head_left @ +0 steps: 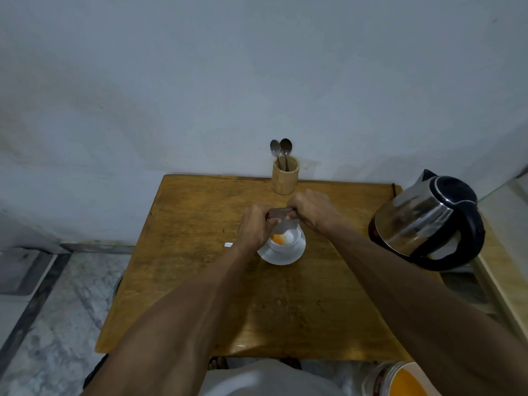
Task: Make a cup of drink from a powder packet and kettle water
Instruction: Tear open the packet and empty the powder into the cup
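A white cup (pixel 285 242) stands on a white saucer (pixel 281 256) in the middle of the wooden table (pixel 200 281). Orange powder (pixel 278 239) lies in the bottom of the cup. My left hand (pixel 255 225) and my right hand (pixel 313 210) both grip a dark powder packet (pixel 281 214), held level just above the cup, with its lower part hanging toward the cup. A steel kettle (pixel 428 221) with a black lid and handle stands at the table's right edge, apart from both hands.
A wooden holder (pixel 285 176) with two spoons (pixel 281 151) stands at the table's back edge by the wall. A small white scrap (pixel 228 244) lies left of the saucer. An orange-filled container (pixel 400 380) sits at the bottom right. Marble floor lies to the left.
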